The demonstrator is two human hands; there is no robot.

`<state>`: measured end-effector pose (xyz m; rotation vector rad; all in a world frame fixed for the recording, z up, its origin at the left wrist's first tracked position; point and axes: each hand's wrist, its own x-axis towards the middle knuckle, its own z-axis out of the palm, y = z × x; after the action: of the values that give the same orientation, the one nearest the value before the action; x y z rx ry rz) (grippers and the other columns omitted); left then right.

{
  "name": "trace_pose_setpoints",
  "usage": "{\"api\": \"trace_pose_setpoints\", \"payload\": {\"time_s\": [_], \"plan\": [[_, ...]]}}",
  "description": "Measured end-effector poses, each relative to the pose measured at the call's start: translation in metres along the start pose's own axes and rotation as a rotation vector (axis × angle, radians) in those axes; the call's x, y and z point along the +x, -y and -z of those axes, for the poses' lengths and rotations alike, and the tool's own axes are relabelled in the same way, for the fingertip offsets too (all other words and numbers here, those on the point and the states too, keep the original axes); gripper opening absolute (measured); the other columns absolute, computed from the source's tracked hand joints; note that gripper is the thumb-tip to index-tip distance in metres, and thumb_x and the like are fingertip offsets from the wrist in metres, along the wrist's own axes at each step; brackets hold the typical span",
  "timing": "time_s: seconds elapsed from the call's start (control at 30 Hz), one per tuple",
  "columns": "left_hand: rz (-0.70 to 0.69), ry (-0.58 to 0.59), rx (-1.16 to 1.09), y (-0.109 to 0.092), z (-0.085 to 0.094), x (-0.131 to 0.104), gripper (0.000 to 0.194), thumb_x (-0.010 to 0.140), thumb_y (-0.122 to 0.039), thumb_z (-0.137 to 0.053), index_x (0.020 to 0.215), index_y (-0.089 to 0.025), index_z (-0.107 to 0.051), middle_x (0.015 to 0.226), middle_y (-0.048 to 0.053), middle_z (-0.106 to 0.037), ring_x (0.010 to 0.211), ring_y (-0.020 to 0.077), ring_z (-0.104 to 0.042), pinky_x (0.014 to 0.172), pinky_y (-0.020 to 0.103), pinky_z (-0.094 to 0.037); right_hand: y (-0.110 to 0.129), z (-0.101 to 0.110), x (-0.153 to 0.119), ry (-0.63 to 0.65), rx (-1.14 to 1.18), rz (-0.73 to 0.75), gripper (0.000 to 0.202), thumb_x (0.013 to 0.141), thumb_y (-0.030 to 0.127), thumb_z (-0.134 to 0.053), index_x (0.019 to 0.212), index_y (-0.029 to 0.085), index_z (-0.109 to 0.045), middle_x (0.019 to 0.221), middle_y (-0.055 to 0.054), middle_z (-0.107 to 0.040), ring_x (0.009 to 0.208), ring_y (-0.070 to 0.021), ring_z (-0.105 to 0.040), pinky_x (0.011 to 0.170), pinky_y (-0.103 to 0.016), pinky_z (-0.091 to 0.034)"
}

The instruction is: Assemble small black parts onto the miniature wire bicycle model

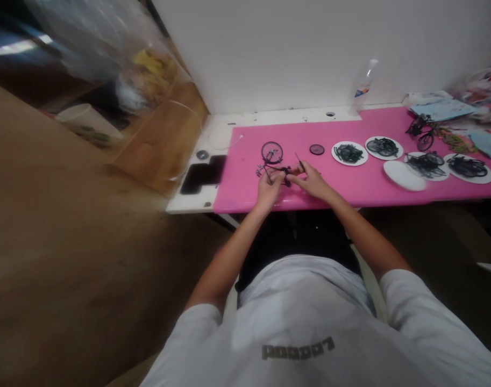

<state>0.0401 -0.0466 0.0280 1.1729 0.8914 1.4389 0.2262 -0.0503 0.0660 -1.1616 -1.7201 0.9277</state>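
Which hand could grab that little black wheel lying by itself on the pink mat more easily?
Probably the right hand. The loose wheel lies on its side of the pink mat, while the left hand is farther away, holding the small bike.

Two hands are at work on the pink mat [366,188]: a left hand [268,188] and a right hand [312,181]. Five white plates [349,153] sit to the right, four holding dark parts and one bare. I count two small bicycle models, one between the hands [274,164] and one far right [421,130]. One loose dark wheel [317,149], one clear bottle [364,85], one black phone [203,174] at the left.
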Motion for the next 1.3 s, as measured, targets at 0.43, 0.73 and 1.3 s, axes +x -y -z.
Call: {"api": "trace_pose_setpoints", "payload": {"time_s": [0.43, 0.73, 1.3], "plan": [[0.012, 0.144, -0.028, 0.001, -0.002, -0.006, 0.065, 0.088, -0.058, -0.088, 0.138, -0.020, -0.068, 0.141, 0.018, -0.078, 0.135, 0.0319, -0.075, 0.123, 0.052, -0.055, -0.015, -0.007, 0.007, 0.020, 0.546, -0.171, 0.080, 0.056, 0.049, -0.108, 0.084, 0.028, -0.036, 0.087, 0.005, -0.064, 0.088, -0.0160, -0.068, 0.083, -0.033, -0.061], [0.196, 0.110, 0.420, -0.007, -0.008, -0.035, 0.029, 0.095, -0.038, -0.070, 0.079, -0.015, -0.079, 0.077, 0.009, -0.081, 0.071, 0.0211, -0.077, 0.070, 0.032, -0.063, -0.044, 0.030, 0.019, -0.231, 0.558, -0.232, 0.087, 0.054, 0.056, -0.108, 0.086, 0.029, -0.032, 0.080, 0.010, -0.053, 0.077, -0.0114, -0.065, 0.071, -0.026, -0.062], [-0.302, 1.443, 1.139, 0.141, -0.003, -0.112, 0.016, 0.093, -0.005, -0.070, 0.087, -0.016, -0.080, 0.102, 0.014, -0.081, 0.105, 0.0251, -0.075, 0.102, 0.038, -0.053, -0.063, 0.030, 0.021, -0.231, 0.529, -0.261, 0.090, 0.052, 0.064, -0.107, 0.087, 0.030, -0.031, 0.081, 0.006, -0.068, 0.062, -0.0135, -0.069, 0.049, -0.028, -0.062]]}}
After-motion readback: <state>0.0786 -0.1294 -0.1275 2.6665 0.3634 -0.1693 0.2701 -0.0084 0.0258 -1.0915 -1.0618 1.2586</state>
